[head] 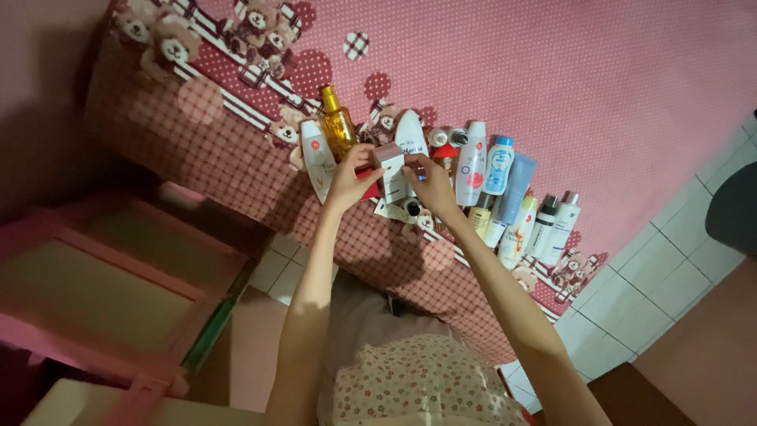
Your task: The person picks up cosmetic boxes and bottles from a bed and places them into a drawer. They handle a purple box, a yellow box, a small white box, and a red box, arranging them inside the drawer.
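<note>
Both my hands hold a small white and pink box [391,170] above the edge of a bed with a pink bear-patterned sheet [552,71]. My left hand [349,177] grips the box's left side and my right hand [430,183] its right side. Behind the box stand an amber glass bottle with a gold cap [337,125], a white tube [317,158] and a white rounded bottle [411,132]. To the right lies a row of several bottles and tubes, among them a white bottle with a pink mark [471,164] and a blue-capped bottle [498,166].
A pink plastic drawer unit [102,292] stands at the lower left. White floor tiles [662,276] show at the right, with a dark object [733,209] at the far right edge. My floral-print clothing [418,383] fills the bottom centre.
</note>
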